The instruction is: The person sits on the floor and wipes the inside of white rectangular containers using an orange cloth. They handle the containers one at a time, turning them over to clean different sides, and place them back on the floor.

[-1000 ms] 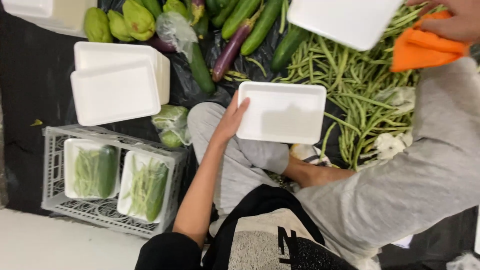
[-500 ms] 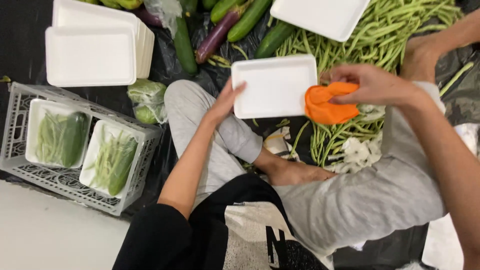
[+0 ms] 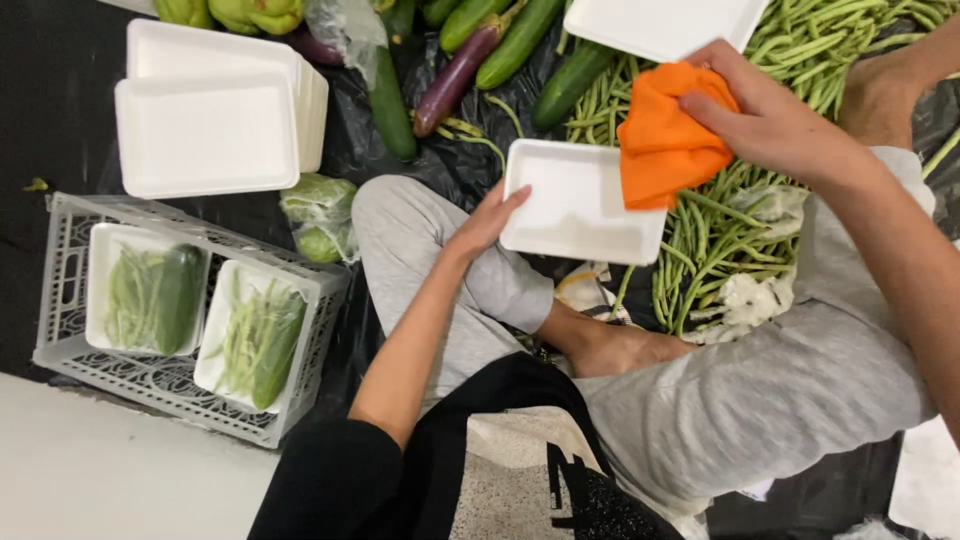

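I judge this the wiping step; my left hand [image 3: 487, 222] grips the left edge of the white foam tray [image 3: 577, 200] above my knee, fingers clasped on its rim; my right hand [image 3: 768, 120] pinches the orange cloth [image 3: 665, 140] bunched at the tray's right edge, over the green beans [image 3: 700, 240]; next the cloth should sweep across the tray's hollow.

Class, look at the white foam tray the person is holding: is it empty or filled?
Empty. The foam tray shows only bare white inside; the orange cloth in the right hand overlaps its edge.
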